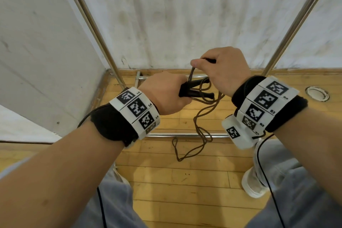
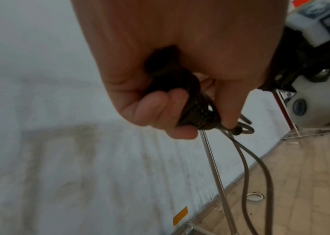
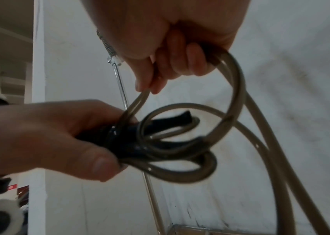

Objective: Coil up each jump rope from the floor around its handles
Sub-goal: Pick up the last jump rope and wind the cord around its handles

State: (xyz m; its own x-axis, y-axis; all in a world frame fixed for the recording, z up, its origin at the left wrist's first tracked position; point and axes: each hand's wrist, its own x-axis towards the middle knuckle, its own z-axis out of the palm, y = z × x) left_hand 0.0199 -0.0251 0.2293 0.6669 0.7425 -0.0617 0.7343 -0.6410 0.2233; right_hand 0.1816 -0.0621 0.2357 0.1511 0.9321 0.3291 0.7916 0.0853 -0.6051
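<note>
My left hand grips the two black handles of a jump rope side by side, their tips pointing right. The same handles show in the right wrist view with brown cord looped around them, held in the left hand. My right hand is just above, its fingers curled round the brown cord. The rest of the cord hangs down and trails in loose curves on the wooden floor. In the left wrist view the fingers wrap the wound handles.
A metal rack frame stands ahead, with slanted poles and a low crossbar near the floor. White walls close the corner. A round floor fitting lies at the right. My white shoe stands near the cord.
</note>
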